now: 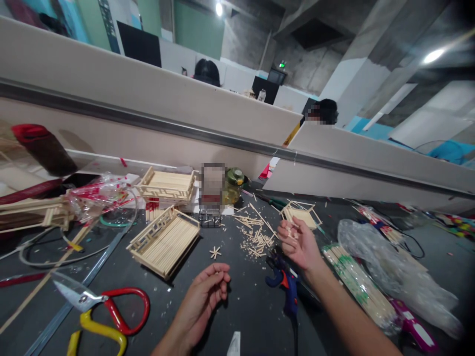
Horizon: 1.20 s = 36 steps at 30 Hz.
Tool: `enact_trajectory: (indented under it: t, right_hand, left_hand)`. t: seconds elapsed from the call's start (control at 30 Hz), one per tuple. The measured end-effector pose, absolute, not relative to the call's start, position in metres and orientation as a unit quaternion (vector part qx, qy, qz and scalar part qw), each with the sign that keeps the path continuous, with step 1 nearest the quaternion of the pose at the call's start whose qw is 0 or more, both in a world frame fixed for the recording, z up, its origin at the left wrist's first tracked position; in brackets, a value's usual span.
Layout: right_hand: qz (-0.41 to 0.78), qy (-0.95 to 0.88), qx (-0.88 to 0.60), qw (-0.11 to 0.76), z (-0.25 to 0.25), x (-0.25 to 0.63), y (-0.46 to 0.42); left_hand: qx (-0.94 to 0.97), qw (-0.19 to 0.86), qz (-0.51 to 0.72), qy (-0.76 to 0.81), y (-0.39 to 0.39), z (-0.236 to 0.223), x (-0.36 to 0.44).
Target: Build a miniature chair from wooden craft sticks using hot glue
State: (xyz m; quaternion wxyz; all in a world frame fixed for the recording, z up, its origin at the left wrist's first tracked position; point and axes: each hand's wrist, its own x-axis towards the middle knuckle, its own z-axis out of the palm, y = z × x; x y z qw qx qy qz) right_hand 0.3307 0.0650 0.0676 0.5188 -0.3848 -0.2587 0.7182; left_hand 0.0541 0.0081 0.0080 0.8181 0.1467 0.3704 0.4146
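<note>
My left hand (208, 295) hovers over the dark tabletop with thumb and fingertips pressed together; whatever they may pinch is too small to make out. My right hand (301, 243) is curled palm-up, and small pale bits of wooden stick seem to lie in its fingers. Between the hands are a pile of short cut sticks (257, 242) and a small star of joined sticks (215, 252). Below my right hand rests a blue glue gun (290, 291). Behind it stands a small stick frame (301, 216), partly covered by the fingers. A railed stick tray (168, 242) sits to the left.
Red-and-yellow scissors (126, 311) and a metal ruler (79, 291) lie at left. Another railed stick tray (166, 185) stands behind, near a green-lidded jar (234, 184). At right are bagged sticks (359, 287), clear plastic (393, 267) and a purple tool (413, 324). A partition (156, 109) closes the back.
</note>
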Motion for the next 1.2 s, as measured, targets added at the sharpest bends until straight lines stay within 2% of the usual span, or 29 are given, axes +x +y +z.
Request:
enact_trajectory:
  t: [0.17, 0.33, 0.57, 0.7, 0.9, 1.03, 1.2]
  right_hand:
    - [0.747, -0.160, -0.288, 0.577, 0.054, 0.250, 0.043]
    - [0.763, -0.148, -0.205, 0.595, 0.033, 0.190, 0.026]
    - [0.761, -0.090, -0.189, 0.614, 0.033, 0.167, 0.020]
    - [0.759, -0.037, -0.183, 0.624, 0.039, 0.162, 0.018]
    - [0.756, -0.022, -0.192, 0.626, 0.037, 0.154, 0.014]
    - [0.755, 0.068, -0.205, 0.620, 0.027, 0.156, 0.013]
    - [0.804, 0.140, -0.251, 0.521, 0.008, 0.172, 0.004]
  left_hand:
    - [0.205, 0.767, 0.452, 0.405, 0.007, 0.013, 0.052]
    - [0.361, 0.615, 0.520, 0.470, 0.003, 0.024, 0.048]
    - [0.632, 0.438, 0.447, 0.457, 0.003, 0.026, 0.041]
    - [0.714, 0.376, 0.413, 0.422, 0.000, 0.024, 0.041]
    - [0.727, 0.360, 0.390, 0.435, -0.004, 0.021, 0.046]
    - [0.708, 0.412, 0.387, 0.424, -0.004, 0.024, 0.045]
    - [0.597, 0.458, 0.450, 0.480, 0.007, 0.027, 0.032]
